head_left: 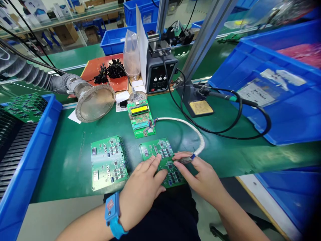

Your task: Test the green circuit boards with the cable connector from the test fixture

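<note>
A green circuit board (154, 147) with a small digit display lies in front of me on the green bench. My left hand (142, 179), with a blue wrist strap, rests on it, fingers stretched out and pressing its surface. Between thumb and fingers, my right hand (198, 170) pinches the grey connector (185, 160) at the end of a white-wrapped cable (198, 135), holding it at the board's right side. Whether its tip touches the board is hard to see. The cable runs to a green programmer board (139, 117) with a lit yellow screen.
Left of my hands lies a stack of similar boards (109, 162). A blue bin (41, 147) with racked boards stands far left, beneath a fume-extractor hose (95, 102). Behind are a soldering station (160, 73) and an iron stand with sponge (200, 107). A large blue bin (225, 80) stands right.
</note>
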The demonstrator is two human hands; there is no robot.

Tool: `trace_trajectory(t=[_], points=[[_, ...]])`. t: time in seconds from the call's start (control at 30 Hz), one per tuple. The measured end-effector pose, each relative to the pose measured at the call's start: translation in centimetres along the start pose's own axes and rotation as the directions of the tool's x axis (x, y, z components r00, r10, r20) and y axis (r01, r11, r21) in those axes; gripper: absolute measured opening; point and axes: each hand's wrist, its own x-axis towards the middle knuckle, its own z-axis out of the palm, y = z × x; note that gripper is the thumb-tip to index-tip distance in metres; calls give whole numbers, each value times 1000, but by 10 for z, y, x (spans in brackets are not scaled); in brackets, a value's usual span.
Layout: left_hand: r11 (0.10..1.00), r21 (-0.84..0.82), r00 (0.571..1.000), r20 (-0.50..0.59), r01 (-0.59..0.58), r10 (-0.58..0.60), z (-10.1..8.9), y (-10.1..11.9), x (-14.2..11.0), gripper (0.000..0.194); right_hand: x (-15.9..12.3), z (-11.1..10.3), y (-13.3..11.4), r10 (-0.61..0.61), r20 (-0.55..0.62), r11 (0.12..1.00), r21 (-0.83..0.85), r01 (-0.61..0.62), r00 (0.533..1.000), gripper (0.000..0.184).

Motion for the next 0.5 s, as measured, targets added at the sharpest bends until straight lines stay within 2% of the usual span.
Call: trace_trajectory(t=[0.3,0.5], points=[[1000,11,1000,-11,-11,11,4,-2,1,43,3,5,0,-40,-79,998,42,44,996,4],[1000,17,1000,-21,-2,2,-4,0,2,41,1,3,3,-6,-26,997,81,8,1000,7]])
